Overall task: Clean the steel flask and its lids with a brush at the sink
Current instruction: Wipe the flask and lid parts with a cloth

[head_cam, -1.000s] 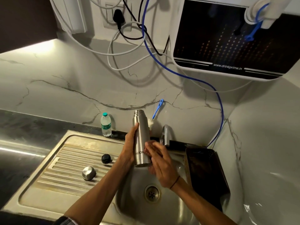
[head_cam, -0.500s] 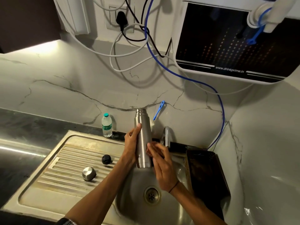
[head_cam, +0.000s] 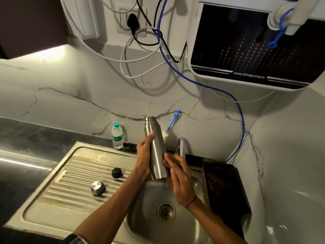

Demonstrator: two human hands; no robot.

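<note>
The open steel flask (head_cam: 155, 148) stands upright over the sink basin (head_cam: 191, 224), gripped around its middle by my left hand (head_cam: 144, 154). My right hand (head_cam: 179, 180) lies flat against the flask's lower right side, fingers straight. A blue-handled brush (head_cam: 173, 120) with white bristles leans on the wall behind the flask. Two lids lie on the ribbed drainboard (head_cam: 73, 175): a black inner lid (head_cam: 116, 172) and a steel outer cap (head_cam: 98, 188).
The tap (head_cam: 182, 146) stands just behind my right hand. A small plastic water bottle (head_cam: 117, 136) sits at the drainboard's back edge. A dark perforated basket (head_cam: 225, 189) lines the sink's right side. Cables and a blue hose (head_cam: 202, 83) hang below a wall-mounted water purifier (head_cam: 249, 50).
The flask has risen slightly and stands more upright. My right hand has slid along its lower side. The lids have not moved.
</note>
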